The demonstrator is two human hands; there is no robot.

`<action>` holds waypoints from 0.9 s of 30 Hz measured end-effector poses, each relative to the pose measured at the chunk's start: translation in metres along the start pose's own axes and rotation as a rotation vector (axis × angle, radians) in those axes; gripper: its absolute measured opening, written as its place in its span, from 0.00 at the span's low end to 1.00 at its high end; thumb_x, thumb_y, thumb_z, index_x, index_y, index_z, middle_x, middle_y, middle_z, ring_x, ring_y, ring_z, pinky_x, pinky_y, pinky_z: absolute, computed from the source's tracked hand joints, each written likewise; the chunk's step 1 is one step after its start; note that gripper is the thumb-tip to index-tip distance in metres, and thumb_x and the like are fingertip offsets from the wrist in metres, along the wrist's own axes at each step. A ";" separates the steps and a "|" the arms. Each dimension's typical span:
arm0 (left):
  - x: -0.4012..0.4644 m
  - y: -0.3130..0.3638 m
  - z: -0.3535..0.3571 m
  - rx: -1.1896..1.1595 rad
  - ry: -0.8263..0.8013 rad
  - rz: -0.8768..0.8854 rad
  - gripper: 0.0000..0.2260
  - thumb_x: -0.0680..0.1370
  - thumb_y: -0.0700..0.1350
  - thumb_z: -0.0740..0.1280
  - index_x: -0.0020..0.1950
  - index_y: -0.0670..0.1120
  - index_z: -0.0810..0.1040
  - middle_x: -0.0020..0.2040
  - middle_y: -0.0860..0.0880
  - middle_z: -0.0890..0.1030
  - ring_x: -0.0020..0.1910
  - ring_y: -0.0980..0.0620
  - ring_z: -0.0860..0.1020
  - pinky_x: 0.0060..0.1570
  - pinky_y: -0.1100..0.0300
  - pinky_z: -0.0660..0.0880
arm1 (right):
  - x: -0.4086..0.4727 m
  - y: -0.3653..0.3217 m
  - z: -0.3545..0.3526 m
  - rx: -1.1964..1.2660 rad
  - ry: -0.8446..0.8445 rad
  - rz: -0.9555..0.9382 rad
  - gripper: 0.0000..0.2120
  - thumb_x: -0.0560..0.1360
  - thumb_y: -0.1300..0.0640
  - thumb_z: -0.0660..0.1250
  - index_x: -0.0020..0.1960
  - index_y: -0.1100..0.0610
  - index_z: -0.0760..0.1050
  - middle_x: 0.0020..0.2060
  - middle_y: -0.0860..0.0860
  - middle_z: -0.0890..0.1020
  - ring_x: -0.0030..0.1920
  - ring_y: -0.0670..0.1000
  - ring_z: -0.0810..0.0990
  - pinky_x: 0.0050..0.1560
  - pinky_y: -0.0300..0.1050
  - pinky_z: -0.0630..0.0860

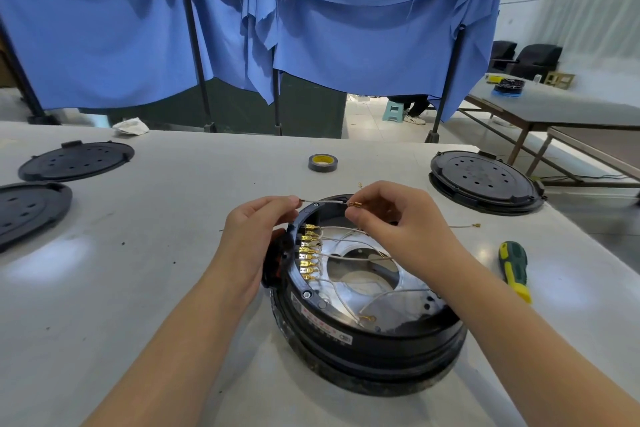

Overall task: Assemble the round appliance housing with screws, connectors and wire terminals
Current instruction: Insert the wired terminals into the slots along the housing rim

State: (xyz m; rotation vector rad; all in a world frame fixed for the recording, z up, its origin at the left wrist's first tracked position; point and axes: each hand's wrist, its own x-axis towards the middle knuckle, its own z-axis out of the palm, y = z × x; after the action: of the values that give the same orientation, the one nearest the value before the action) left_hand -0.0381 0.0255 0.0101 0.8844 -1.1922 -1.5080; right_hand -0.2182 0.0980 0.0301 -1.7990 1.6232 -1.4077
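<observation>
Two bare forearms, no sleeves, hands [256, 239] ungloved, no rings

A white label [323, 322] on the round housing's [374, 350] black rim carried red print, too small and blurred to read.

Both hands [249, 236] [391, 218] pinch a wire [323, 201] — seemingly taut — above the round housing [367, 340].
</observation>
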 end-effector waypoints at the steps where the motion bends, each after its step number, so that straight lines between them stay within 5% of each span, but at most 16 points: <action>1: -0.001 0.000 0.001 0.018 -0.011 -0.002 0.09 0.74 0.44 0.70 0.35 0.47 0.85 0.35 0.50 0.82 0.33 0.55 0.81 0.30 0.65 0.76 | 0.000 -0.001 0.000 0.011 0.006 -0.015 0.05 0.73 0.58 0.73 0.44 0.49 0.81 0.36 0.43 0.83 0.37 0.41 0.80 0.41 0.31 0.74; 6: -0.004 -0.003 0.007 0.164 -0.025 0.012 0.06 0.75 0.44 0.71 0.38 0.47 0.84 0.35 0.48 0.84 0.33 0.53 0.81 0.31 0.62 0.77 | 0.000 -0.006 -0.003 0.160 -0.009 -0.016 0.12 0.72 0.63 0.73 0.43 0.45 0.83 0.38 0.45 0.85 0.40 0.44 0.83 0.45 0.34 0.78; 17: -0.006 -0.008 0.012 0.451 0.031 0.139 0.05 0.75 0.47 0.72 0.39 0.50 0.84 0.37 0.54 0.83 0.39 0.58 0.81 0.39 0.65 0.73 | 0.000 -0.008 -0.010 0.407 -0.099 0.098 0.12 0.71 0.66 0.72 0.41 0.50 0.85 0.39 0.54 0.86 0.42 0.51 0.86 0.46 0.36 0.79; 27: -0.010 -0.009 0.015 0.500 0.031 0.304 0.06 0.75 0.46 0.72 0.40 0.56 0.83 0.44 0.57 0.82 0.41 0.63 0.79 0.40 0.73 0.73 | 0.002 0.001 -0.006 0.062 0.175 -0.067 0.07 0.73 0.61 0.72 0.44 0.49 0.83 0.41 0.42 0.85 0.47 0.42 0.83 0.49 0.36 0.78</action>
State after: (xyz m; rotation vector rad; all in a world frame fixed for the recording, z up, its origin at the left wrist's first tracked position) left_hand -0.0521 0.0393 0.0052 0.9890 -1.6341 -0.9620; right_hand -0.2238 0.0982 0.0327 -1.7530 1.5955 -1.6691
